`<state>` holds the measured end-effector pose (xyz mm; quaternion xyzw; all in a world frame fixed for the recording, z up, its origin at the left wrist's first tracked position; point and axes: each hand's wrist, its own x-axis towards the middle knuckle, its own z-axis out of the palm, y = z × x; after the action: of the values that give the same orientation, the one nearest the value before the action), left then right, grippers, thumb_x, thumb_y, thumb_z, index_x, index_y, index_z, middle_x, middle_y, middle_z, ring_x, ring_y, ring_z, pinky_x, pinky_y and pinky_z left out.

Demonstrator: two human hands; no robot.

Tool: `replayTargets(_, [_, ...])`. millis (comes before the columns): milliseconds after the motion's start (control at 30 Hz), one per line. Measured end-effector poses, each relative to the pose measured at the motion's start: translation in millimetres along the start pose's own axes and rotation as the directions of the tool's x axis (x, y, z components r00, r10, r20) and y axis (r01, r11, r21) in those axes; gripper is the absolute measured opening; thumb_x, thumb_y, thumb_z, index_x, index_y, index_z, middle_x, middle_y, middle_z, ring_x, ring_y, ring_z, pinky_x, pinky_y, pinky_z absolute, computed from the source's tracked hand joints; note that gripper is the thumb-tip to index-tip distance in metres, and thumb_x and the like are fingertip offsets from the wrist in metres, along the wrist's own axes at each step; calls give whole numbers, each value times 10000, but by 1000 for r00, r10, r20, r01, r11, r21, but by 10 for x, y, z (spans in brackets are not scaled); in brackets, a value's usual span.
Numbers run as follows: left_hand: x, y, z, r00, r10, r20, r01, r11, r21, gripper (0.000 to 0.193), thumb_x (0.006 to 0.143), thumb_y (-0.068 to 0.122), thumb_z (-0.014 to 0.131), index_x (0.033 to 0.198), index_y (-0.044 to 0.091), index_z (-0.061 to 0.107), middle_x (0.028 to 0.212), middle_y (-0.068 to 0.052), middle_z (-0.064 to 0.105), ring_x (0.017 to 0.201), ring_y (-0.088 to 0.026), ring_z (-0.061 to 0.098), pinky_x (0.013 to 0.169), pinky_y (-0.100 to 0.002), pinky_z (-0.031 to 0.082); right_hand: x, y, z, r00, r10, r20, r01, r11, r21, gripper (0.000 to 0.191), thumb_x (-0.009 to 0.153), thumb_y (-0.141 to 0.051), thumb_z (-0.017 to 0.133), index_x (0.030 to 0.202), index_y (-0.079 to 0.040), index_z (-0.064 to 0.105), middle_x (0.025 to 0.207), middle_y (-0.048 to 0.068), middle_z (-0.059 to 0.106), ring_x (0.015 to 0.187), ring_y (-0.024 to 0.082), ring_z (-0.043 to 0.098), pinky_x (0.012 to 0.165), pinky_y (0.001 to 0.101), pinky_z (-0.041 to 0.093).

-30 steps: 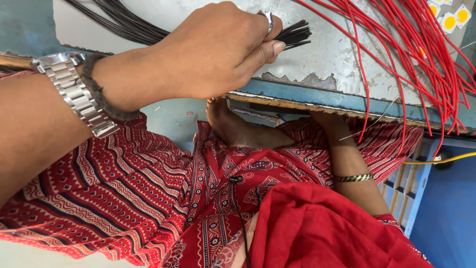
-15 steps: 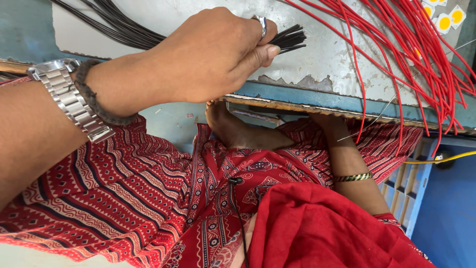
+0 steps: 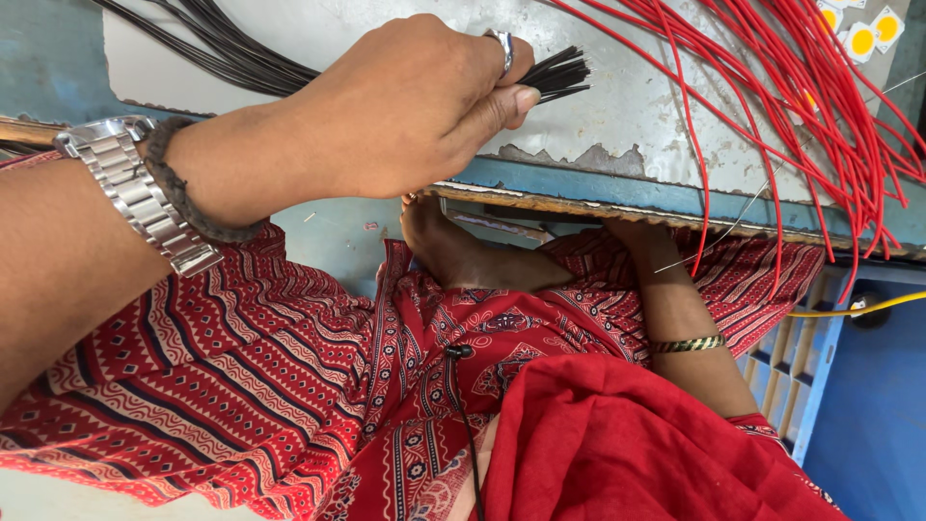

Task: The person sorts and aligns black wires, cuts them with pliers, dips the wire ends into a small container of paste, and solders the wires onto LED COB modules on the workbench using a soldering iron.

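Gripping black wires [image 3: 564, 75] | left hand [image 3: 405, 106] | worn grey-blue table [image 3: 617, 125]

The left hand [image 3: 405, 106] lies over the near part of the worktable [image 3: 617, 116], closed round a bundle of wires [image 3: 559, 74] whose cut ends stick out to its right while the rest trails off behind it to the left. A second bunch of wires [image 3: 801, 87] lies to the right on the same table and hangs over its front edge. Below that edge, the right hand [image 3: 641, 236] reaches up under the table, with a foot [image 3: 453, 246] just to its left.
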<state>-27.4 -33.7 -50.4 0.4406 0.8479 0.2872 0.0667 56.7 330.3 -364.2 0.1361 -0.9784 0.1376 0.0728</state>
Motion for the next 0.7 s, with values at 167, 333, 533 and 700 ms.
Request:
replayTargets(167, [-1,30,6,1000,-5,4,5,1000,-3,298,1103,285,525,994,23,616,664,-193,596,670,-452,607,626,-564,440,-42,11,-18,1000,3,-8,-3,1000,-8,279,1009,-244,640,1192,-38,685,1108,198,700,1027,415,657,885,534,509])
replayTargets(333, [-7,66,11,1000,-14,7,14,1000,4,298,1088,290,534,985,22,616,673,-193,608,675,-455,612,617,-567,441,-89,9,-37,1000,4,-12,-4,1000,-12,278,1010,-243,639,1193,-39,685,1110,197,700,1030,415,656,888,535,508])
replayTargets(533, [1,54,39,1000,10,-1,-10,1000,10,282,1088,280,534,1013,24,624,680,-199,609,697,-452,622,632,-572,442,-103,3,-28,1000,3,-16,-3,1000,-11,277,1011,-243,639,1194,-41,685,1113,196,700,1033,415,656,891,536,508])
replayTargets(700, [6,52,53,1000,24,-6,-24,1000,20,277,1088,278,539,1021,26,633,683,-202,610,703,-453,625,638,-574,445,-123,3,-32,1000,5,-18,-6,1000,-13,276,1011,-242,638,1195,-42,686,1115,195,700,1036,415,655,894,538,507])
